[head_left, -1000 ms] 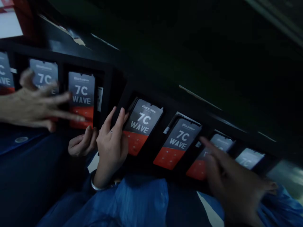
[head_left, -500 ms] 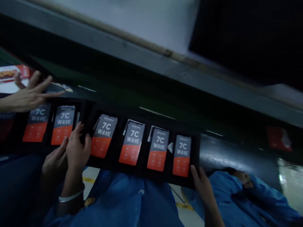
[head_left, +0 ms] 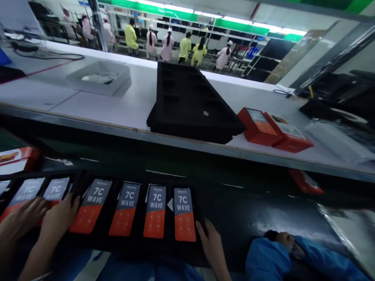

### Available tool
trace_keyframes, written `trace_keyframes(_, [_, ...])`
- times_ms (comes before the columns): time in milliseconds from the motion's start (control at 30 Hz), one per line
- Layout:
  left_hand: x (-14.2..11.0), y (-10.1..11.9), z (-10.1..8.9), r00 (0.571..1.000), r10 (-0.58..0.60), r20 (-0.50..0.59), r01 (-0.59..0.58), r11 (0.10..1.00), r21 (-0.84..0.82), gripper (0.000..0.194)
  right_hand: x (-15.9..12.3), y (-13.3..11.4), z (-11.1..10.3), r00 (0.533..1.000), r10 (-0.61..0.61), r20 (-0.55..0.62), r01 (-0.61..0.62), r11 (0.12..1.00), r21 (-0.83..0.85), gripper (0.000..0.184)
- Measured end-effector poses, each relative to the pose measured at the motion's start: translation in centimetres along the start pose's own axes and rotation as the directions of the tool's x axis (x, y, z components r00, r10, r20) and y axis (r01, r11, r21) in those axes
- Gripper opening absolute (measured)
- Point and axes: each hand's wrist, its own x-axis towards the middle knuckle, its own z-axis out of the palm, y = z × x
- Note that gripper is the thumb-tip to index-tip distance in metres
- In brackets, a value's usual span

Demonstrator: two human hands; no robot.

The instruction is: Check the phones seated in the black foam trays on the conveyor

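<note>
Four phones (head_left: pixel 125 210) flanked by fingers.
Right hand (head_left: pixel 212 240) brought to edge of tray (head_left: pixel 170 232), fingers parted, tray seemingly steadied; grip of left hand (head_left: pixel 60 216) unclear.

On my feed, strip lights (head_left: pixel 178 8) glared between twelve and one o'clock, leaving the white bench (head_left: pixel 137 93) below them pale, while the stacked black trays (head_left: pixel 187 105) near its middle swallowed nearly all detail. Towards six o'clock I had deep shadow, the phones (head_left: pixel 154 212) dim but legible. A dull sheen lay on the dark surface (head_left: pixel 234 218) at four o'clock. I found the distant workers (head_left: pixel 184 48) soft, and shapes at the outer edges stretched.
</note>
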Motion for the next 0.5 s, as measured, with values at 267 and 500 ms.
trace_keyframes(267, [6.3,8.4,-3.2,0.981,0.113,-0.158,-0.172,0.879,-0.444,0.032,6.2,0.7,-5.4,0.990,-0.008,-0.139,0.041,0.971,0.234,0.051])
trace_keyframes(500, [14.1,22.3,-1.5,0.983,0.147,0.113,-0.003,0.622,-0.783,0.038,17.9,2.3,-7.3,0.975,0.065,-0.214,-0.017,0.975,0.221,0.057])
